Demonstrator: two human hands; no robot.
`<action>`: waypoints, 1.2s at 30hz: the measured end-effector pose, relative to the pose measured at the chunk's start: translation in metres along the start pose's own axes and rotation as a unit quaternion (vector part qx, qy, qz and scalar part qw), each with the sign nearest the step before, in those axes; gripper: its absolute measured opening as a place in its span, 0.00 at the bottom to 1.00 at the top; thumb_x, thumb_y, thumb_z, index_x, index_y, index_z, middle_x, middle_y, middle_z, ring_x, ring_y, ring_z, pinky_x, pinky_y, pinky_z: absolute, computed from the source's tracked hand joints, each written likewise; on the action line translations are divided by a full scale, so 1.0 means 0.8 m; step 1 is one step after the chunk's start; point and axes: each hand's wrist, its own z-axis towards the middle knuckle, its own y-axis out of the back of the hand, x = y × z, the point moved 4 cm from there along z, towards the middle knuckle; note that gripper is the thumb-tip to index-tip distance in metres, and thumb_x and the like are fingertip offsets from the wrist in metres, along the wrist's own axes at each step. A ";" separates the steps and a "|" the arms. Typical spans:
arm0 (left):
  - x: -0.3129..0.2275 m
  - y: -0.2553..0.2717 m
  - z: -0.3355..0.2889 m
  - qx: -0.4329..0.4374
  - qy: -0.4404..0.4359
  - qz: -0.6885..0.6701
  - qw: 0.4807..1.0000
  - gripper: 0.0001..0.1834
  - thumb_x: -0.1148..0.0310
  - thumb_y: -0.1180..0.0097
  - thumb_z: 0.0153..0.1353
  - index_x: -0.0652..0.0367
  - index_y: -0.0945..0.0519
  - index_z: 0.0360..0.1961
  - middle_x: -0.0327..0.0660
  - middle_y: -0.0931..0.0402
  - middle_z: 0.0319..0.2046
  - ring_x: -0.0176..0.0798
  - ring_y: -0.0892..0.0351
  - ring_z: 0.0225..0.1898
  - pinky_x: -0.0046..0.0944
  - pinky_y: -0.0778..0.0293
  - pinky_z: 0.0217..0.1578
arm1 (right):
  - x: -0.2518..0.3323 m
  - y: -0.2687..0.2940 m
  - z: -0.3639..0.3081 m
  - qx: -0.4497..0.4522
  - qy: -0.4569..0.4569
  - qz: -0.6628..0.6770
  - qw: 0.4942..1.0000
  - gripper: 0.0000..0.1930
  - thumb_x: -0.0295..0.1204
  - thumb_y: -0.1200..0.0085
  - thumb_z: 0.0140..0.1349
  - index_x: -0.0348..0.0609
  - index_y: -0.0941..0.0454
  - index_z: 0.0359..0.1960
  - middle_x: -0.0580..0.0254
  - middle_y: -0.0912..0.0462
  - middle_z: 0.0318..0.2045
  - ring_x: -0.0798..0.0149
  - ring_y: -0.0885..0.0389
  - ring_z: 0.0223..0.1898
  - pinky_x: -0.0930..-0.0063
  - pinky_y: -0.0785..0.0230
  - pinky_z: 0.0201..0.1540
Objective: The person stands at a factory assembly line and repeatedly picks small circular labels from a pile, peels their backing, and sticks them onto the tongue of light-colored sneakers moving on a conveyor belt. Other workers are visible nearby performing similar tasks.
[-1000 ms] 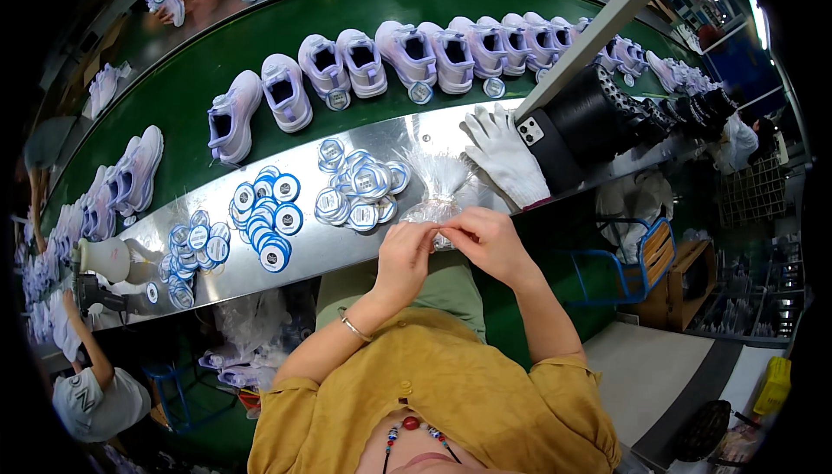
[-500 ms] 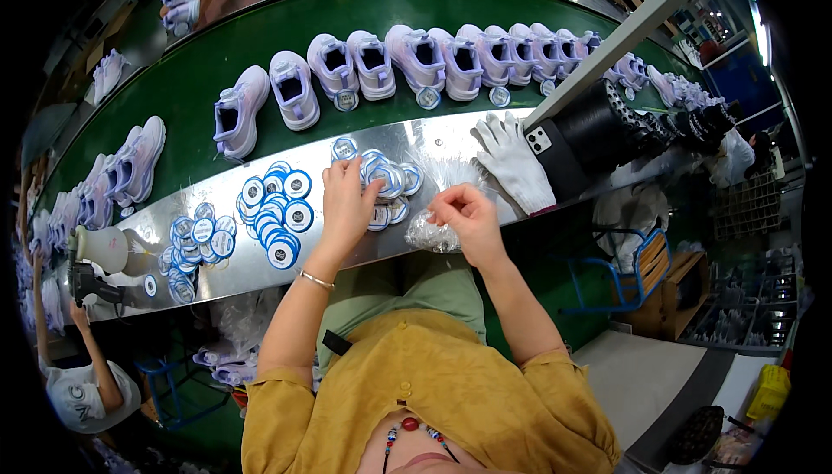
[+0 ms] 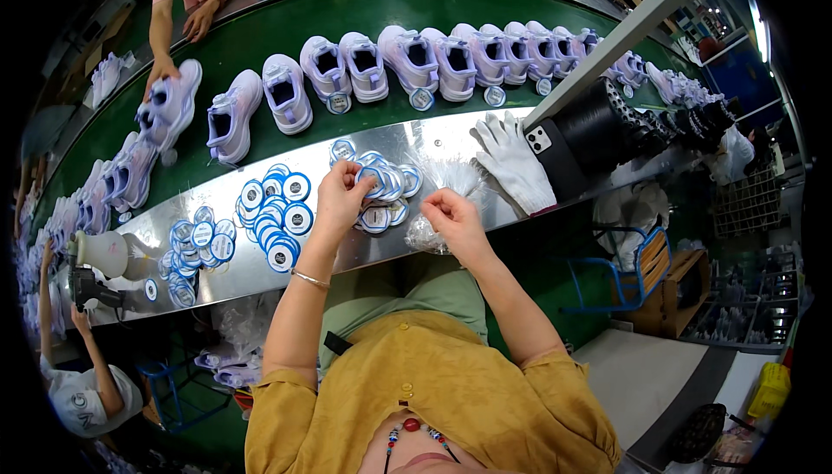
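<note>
My left hand (image 3: 340, 197) is at the left side of a pile of round blue-and-white hang tags (image 3: 394, 181), thumb and fingers pinched on one tag at its edge. To the right, my right hand (image 3: 457, 224) has its fingertips pressed together beside a heap of thin clear plastic strands (image 3: 455, 181). Anything between those fingertips is too fine to make out. Two more groups of round tags, a larger stack (image 3: 276, 214) and a smaller one (image 3: 201, 240), lie left of my hands on the metal ledge (image 3: 234, 279).
Beyond the ledge, lilac sneakers (image 3: 412, 58) line a green conveyor belt (image 3: 260, 28); several have round tags. A white glove (image 3: 516, 166), a phone (image 3: 539, 140) and a black cylinder (image 3: 589, 145) lie right, under a slanted grey post (image 3: 624, 36). A co-worker's hand (image 3: 162, 71) holds sneakers at far left.
The sneakers on the belt have shifted slightly left. My left fingers have closed on a tag, and my right hand has moved slightly left. The co-worker has brought sneakers over the belt.
</note>
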 end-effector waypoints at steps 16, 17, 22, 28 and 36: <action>-0.012 0.001 -0.065 0.021 0.028 -0.268 0.963 0.12 0.80 0.43 0.56 0.67 0.29 0.41 0.46 0.21 0.34 0.37 0.18 0.32 0.29 0.20 0.31 | 0.016 -0.061 0.039 0.013 0.054 -0.020 0.998 0.05 0.25 0.43 0.57 0.34 0.23 0.31 0.71 0.24 0.21 0.81 0.31 0.22 0.84 0.40 0.24; -0.012 0.003 -0.067 0.029 0.032 -0.265 0.963 0.11 0.80 0.43 0.56 0.67 0.28 0.41 0.46 0.21 0.34 0.37 0.18 0.32 0.30 0.20 0.30 | 0.016 -0.063 0.038 0.020 0.042 0.019 0.999 0.05 0.25 0.44 0.57 0.34 0.23 0.31 0.71 0.23 0.21 0.80 0.30 0.23 0.84 0.39 0.24; -0.015 0.009 -0.074 0.015 0.026 -0.277 0.960 0.08 0.77 0.44 0.58 0.66 0.26 0.38 0.43 0.21 0.32 0.35 0.18 0.32 0.30 0.20 0.30 | 0.024 -0.076 0.032 0.031 0.019 0.086 0.996 0.05 0.25 0.44 0.57 0.33 0.23 0.30 0.69 0.22 0.22 0.77 0.25 0.26 0.83 0.34 0.29; -0.014 0.012 -0.082 -0.007 -0.035 -0.220 0.975 0.04 0.78 0.46 0.60 0.67 0.27 0.36 0.40 0.23 0.31 0.32 0.20 0.32 0.28 0.20 0.29 | 0.021 -0.085 0.037 0.033 0.039 -0.009 0.999 0.05 0.24 0.45 0.56 0.33 0.24 0.30 0.66 0.22 0.20 0.76 0.25 0.23 0.80 0.33 0.26; -0.014 0.012 -0.092 -0.062 -0.044 -0.270 0.960 0.05 0.77 0.48 0.61 0.67 0.28 0.37 0.42 0.22 0.32 0.32 0.20 0.33 0.30 0.19 0.30 | 0.047 -0.095 0.003 -0.037 0.132 -0.149 0.979 0.07 0.27 0.46 0.58 0.37 0.29 0.32 0.55 0.23 0.20 0.58 0.23 0.21 0.67 0.32 0.25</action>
